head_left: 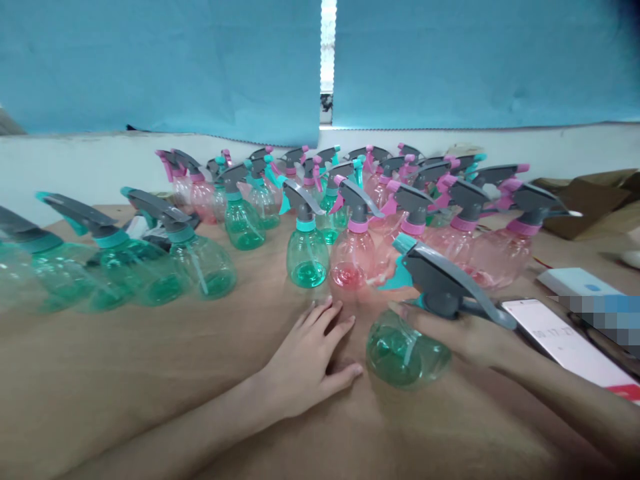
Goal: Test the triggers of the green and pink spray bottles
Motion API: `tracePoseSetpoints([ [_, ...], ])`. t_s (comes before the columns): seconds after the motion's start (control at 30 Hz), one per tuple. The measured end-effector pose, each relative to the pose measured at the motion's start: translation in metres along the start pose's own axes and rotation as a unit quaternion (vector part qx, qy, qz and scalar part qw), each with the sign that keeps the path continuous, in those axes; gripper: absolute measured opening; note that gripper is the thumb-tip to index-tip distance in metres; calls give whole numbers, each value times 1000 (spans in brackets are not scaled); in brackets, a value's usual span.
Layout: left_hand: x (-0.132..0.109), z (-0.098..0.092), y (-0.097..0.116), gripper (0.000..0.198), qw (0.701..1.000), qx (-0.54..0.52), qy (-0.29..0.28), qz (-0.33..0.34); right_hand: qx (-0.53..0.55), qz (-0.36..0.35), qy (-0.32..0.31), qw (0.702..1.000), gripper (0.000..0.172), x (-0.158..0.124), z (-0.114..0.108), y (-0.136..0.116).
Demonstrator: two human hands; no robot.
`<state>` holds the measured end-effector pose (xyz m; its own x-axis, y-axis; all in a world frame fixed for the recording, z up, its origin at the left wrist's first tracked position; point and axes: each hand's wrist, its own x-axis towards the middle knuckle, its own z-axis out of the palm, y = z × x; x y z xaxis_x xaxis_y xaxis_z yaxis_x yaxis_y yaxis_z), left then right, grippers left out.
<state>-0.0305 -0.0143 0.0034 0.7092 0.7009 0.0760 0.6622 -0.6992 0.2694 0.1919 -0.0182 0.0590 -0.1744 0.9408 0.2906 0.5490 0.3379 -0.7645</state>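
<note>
A green spray bottle (410, 353) with a grey and teal trigger head is tilted in my right hand (465, 333), whose fingers wrap round its neck. My left hand (310, 353) lies on the table with its fingers spread and holds nothing. Just beyond its fingertips stand an upright green spray bottle (309, 257) and a pink spray bottle (353, 257). Behind my right hand are more pink spray bottles (503, 250); the held bottle's head hides part of that group.
Green spray bottles (203, 267) stand in a row at the left. Several more bottles crowd the back of the brown table (150, 400). At the right lie a phone (565, 340) and a white box (580, 283), with a brown carton (585, 200) behind. Blue curtains (160, 67) hang at the back.
</note>
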Motion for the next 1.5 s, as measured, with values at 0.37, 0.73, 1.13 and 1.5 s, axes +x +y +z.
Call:
tracePoseSetpoints([
  [0.37, 0, 0, 0, 61, 1000, 0, 0, -2, 29, -12, 23, 999, 14, 7, -1, -17],
  [0.73, 0, -2, 1, 64, 1000, 2, -15, -9, 80, -4, 13, 997, 6, 5, 1, -17],
  [1.13, 0, 1, 0, 63, 1000, 3, 0, -2, 98, -3, 24, 995, 10, 4, 3, -14],
  [1.5, 0, 0, 1, 63, 1000, -9, 3, -2, 97, -22, 25, 995, 11, 6, 4, -10],
])
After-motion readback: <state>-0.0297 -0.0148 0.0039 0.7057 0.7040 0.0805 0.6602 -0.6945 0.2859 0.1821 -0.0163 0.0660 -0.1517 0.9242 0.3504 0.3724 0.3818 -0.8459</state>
